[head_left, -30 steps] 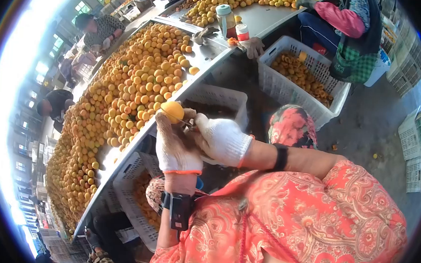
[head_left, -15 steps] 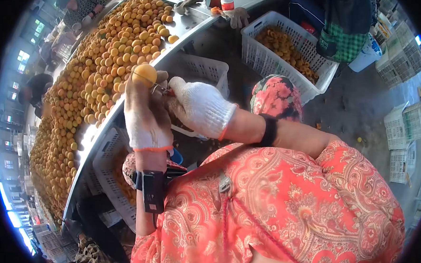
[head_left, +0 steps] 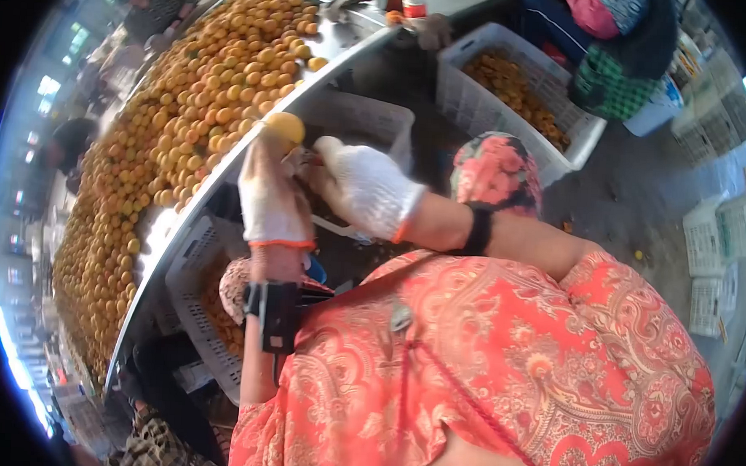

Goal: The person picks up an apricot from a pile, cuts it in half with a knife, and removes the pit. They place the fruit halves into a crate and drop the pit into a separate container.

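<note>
My left hand point(head_left: 274, 194), in a white knitted glove with browned fingers, is closed around a yellow-orange apricot point(head_left: 285, 130) near the table's edge. The fruit sits at the top of the fingers. Close beside it, my right hand point(head_left: 363, 182), gloved the same way, is closed on a small metal tool point(head_left: 297, 156), blurred and mostly hidden by the fingers. Its exact kind cannot be made out. Both hands are above a white plastic crate point(head_left: 366, 114), just off the rim of the metal table point(head_left: 215, 178).
A large heap of apricots point(head_left: 202, 114) covers the table. White crates of fruit pieces stand at upper right point(head_left: 474, 78) and below the table point(head_left: 186, 282). A red-and-white jar point(head_left: 413, 6) stands at the back. People sit and work around; stacked crates point(head_left: 711, 217) line the right.
Both hands, with the apricot, have shifted slightly right in view and look more blurred. At the upper right, a person's pink sleeve has come into sight.
</note>
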